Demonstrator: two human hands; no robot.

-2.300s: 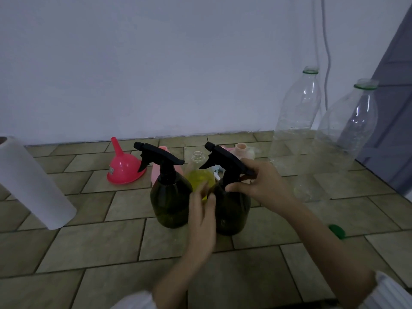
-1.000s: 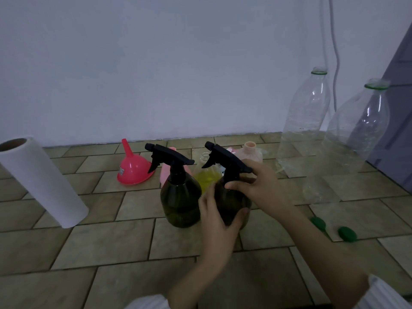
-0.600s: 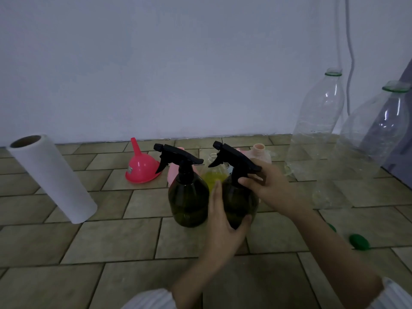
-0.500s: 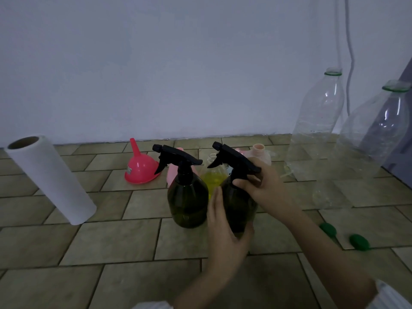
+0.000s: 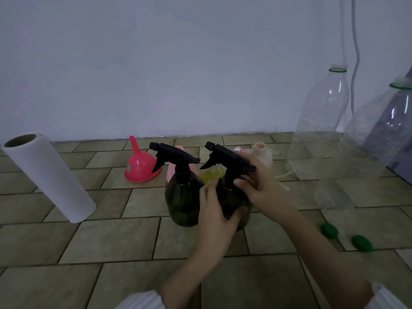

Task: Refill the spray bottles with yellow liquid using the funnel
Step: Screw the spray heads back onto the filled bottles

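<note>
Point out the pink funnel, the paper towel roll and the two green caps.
pink funnel (image 5: 141, 167), head view, on its cone.
paper towel roll (image 5: 51, 177), head view, mid-side.
green caps (image 5: 329, 230), head view, top of nearer-left cap.

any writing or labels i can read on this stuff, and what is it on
None can be read.
Red funnel: a small pale sticker near its rim, too small and blurred to read.
The two dark spray bottles, the paper towel roll, the clear plastic bottles and the green caps: no text or label shows.
</note>
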